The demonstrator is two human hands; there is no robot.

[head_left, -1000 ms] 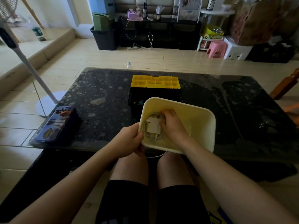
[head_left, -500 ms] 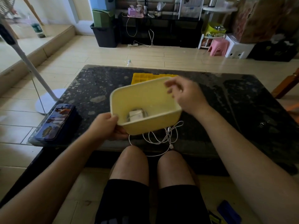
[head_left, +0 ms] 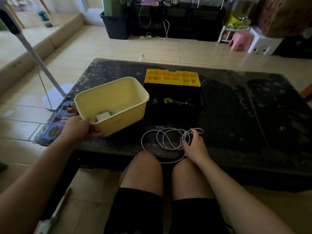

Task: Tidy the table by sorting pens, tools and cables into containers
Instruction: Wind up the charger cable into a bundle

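Left hand (head_left: pixel 79 128) grips near corner of tilted yellow bin (head_left: pixel 118 98), left of centre; white charger (head_left: pixel 103 116) inside. Right hand (head_left: pixel 195 147) fingers curl round coiled white cable (head_left: pixel 162 141), lower centre, at table (head_left: pixel 236 115) edge.

Plastic against polished stone
The pale yellow tub (head_left: pixel 125 118) looks like smooth, matt plastic; the surface (head_left: pixel 236 107) is dark speckled stone with a dull gloss; the white cable (head_left: pixel 159 132) looks matt; the toolbox lid (head_left: pixel 172 80) is yellow plastic.
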